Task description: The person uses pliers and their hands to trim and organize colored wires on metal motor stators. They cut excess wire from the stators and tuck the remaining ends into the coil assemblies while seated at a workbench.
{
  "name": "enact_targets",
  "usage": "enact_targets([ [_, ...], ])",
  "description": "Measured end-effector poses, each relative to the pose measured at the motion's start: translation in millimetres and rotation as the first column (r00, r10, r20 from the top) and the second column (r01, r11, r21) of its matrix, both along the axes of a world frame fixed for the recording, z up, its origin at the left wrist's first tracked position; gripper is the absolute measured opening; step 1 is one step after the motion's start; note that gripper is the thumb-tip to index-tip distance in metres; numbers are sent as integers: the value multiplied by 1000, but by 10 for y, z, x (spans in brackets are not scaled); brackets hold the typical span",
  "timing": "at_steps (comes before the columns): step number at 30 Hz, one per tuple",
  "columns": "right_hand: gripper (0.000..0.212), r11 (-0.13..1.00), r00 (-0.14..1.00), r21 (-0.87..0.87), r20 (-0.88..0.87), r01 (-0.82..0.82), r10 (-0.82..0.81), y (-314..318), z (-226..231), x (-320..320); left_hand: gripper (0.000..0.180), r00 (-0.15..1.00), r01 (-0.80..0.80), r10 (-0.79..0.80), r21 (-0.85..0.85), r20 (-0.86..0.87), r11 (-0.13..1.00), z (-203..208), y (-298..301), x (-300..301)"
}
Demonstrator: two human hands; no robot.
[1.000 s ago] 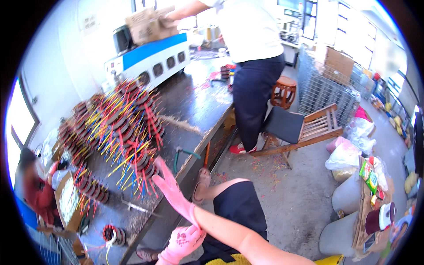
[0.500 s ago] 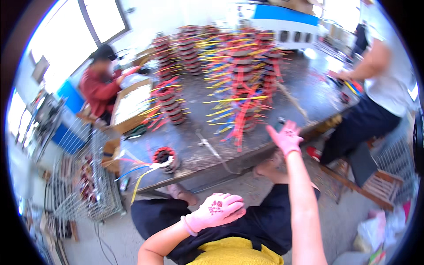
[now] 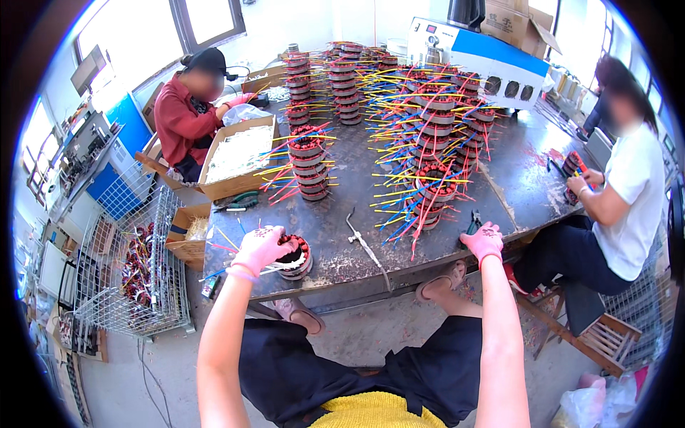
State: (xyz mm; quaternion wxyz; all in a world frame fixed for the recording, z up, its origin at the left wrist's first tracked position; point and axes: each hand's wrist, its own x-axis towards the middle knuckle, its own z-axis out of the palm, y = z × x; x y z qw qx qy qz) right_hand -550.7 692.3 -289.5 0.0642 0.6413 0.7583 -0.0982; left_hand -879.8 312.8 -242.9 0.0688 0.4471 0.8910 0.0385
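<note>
My left hand [image 3: 262, 250], in a pink glove, is curled over a motor stator [image 3: 301, 265] at the table's near left edge. The stator has red windings and a grey core, and its white, red and blue leads stick out under the hand. What exactly the fingertips pinch is hidden. My right hand [image 3: 483, 241], also gloved in pink, is closed over the handles of small dark pliers [image 3: 474, 222] near the front edge. The jaws of the pliers point away from me.
Stacks of stators [image 3: 432, 135] with coloured leads fill the table's middle. A white air gun [image 3: 364, 246] lies near the front edge. At left are a carton of white pieces [image 3: 239, 153], green-handled pliers [image 3: 242, 202] and a wire cage [image 3: 135, 264]. Co-workers sit left and right.
My left hand has moved from above my lap forward and left onto the stator. The right hand, spread open before, has come down onto the pliers. The view has shifted.
</note>
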Motion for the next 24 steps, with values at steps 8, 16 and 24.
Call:
enact_targets([
  [8, 56, 697, 32, -626, -752, -349, -659, 68, -546, 947, 42, 999, 46, -45, 122, -6, 991, -115, -23, -29],
  [16, 57, 19, 222, -508, -409, -861, -885, -2176, -218, 841, 39, 972, 231, -185, 430, -146, 873, 223, 273, 942],
  [24, 57, -141, 415, -539, -432, -831, -801, -2598, -428, 284, 45, 947, 309, -248, 371, -202, 876, -249, 528, 1010],
])
